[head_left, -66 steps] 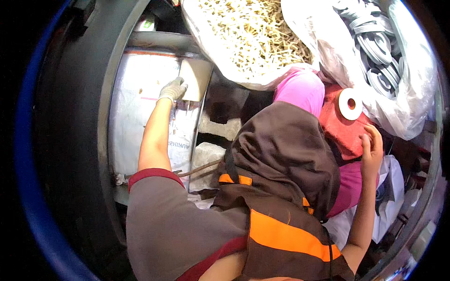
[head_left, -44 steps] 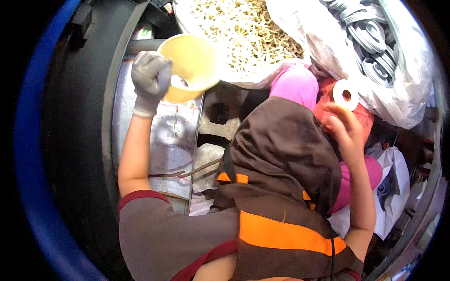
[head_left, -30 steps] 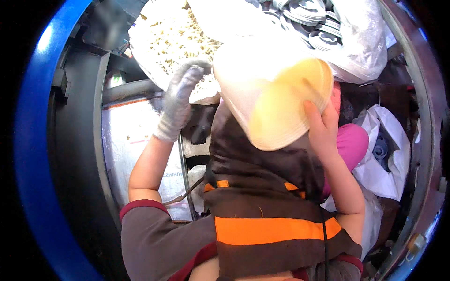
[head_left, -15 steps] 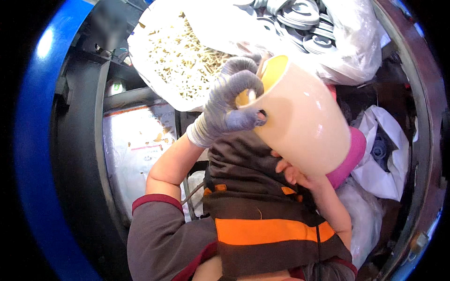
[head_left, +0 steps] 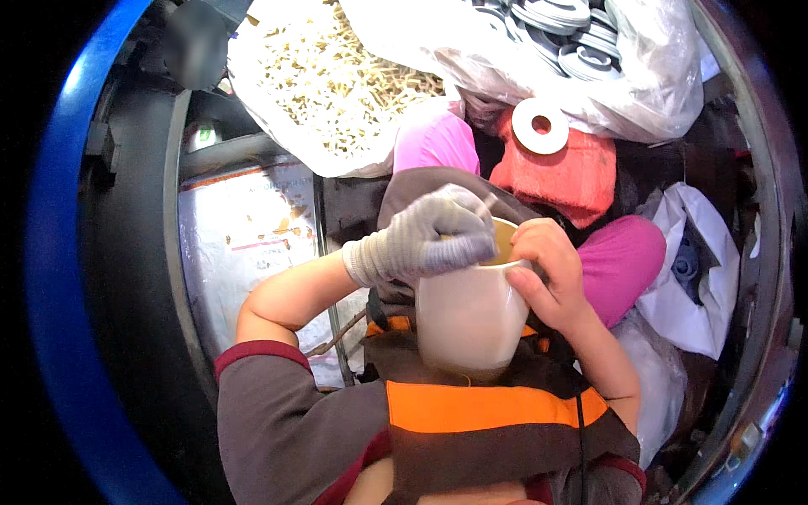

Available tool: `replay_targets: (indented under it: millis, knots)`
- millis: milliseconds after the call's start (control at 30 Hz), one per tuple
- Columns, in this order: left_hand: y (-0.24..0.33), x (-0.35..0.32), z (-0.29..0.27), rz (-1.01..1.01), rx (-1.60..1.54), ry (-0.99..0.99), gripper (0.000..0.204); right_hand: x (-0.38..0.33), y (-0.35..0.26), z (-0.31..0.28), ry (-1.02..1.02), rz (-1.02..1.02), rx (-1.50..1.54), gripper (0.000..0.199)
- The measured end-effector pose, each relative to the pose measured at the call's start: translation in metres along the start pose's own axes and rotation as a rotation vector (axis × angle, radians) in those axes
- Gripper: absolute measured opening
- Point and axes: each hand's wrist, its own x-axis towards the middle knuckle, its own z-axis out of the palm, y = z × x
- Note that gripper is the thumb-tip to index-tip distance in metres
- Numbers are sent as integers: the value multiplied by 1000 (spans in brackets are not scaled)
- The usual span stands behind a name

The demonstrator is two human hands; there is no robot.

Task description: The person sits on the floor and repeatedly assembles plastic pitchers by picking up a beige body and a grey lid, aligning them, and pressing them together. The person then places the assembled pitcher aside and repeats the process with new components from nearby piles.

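A glossy cream-white, pot-shaped vessel [head_left: 471, 320] with a yellowish inside stands in my lap, its open end up. My gloved left hand [head_left: 442, 236] is closed at the rim's left side. Its fingertips are pinched together over the opening, and whatever they hold is hidden. My bare right hand [head_left: 551, 273] grips the rim on the right, thumb on the outer wall and fingers over the edge. Beyond the vessel, a white ring [head_left: 540, 126] with a round hole lies on a red block [head_left: 568, 172].
A white sack [head_left: 337, 93] of small yellowish pieces lies at the far left. A clear plastic bag [head_left: 648, 93] of grey round parts is at the far right. Another white bag [head_left: 711, 278] lies to the right. A dark metal frame [head_left: 168, 185] bounds my left side.
The vessel has come down toward my lap and turned upright. My right hand moved from under it to its rim. The red block and white ring have come into sight.
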Motion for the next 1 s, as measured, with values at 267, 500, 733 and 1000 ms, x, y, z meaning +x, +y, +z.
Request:
replay_targets:
  millis: [267, 500, 733, 1000]
  knots:
    - [-32, 8, -150, -278, 1238, 784, 47, -29, 0, -7, 218, 286, -85, 16]
    - [-32, 32, -1, -130, 166, -137, 35, -63, -1, -85, 403, 592, -235, 20]
    - [-62, 72, 44, -537, -1214, -234, 50, -344, 26, -97, -262, 1886, 101, 32]
    - [-57, 68, 46, -545, -1020, -231, 50, -581, 11, -74, -599, 1971, -527, 58]
